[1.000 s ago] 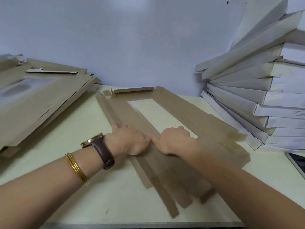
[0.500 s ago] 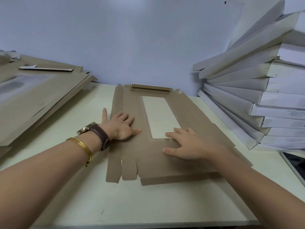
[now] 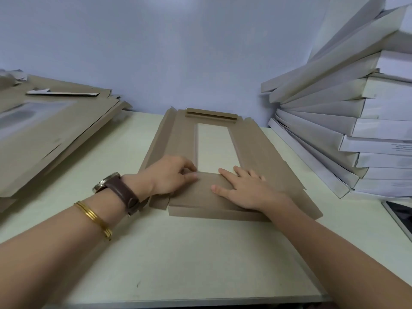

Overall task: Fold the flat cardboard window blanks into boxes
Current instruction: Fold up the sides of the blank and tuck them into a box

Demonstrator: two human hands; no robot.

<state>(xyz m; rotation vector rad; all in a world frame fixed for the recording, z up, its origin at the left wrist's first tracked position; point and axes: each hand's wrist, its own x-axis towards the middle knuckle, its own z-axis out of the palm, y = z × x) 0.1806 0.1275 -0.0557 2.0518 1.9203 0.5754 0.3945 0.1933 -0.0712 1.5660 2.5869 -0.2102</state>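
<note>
The pale cream table (image 3: pixel 200 253) carries everything. At its right side a tall, leaning stack of flat white cardboard boxes (image 3: pixel 356 121) stands against the wall. I judge these are the finished ones. They are closed, so what is inside cannot be seen. At the left lies a thick pile of flat brown cardboard blanks (image 3: pixel 44 139), which I think is the work left to do.

Between them, in the middle of the table, lies the brown cardboard window blank (image 3: pixel 256 148) in hand. Its near end looks folded over and its far end shows a small folded strip, but the long side panels lie flat, so it is not yet a box.

The right hand (image 3: pixel 249 188) presses on the near fold with straight, spread fingers. The left hand (image 3: pixel 171 177) has curled fingers that seem to pinch the cardboard at the window's near corner.
</note>
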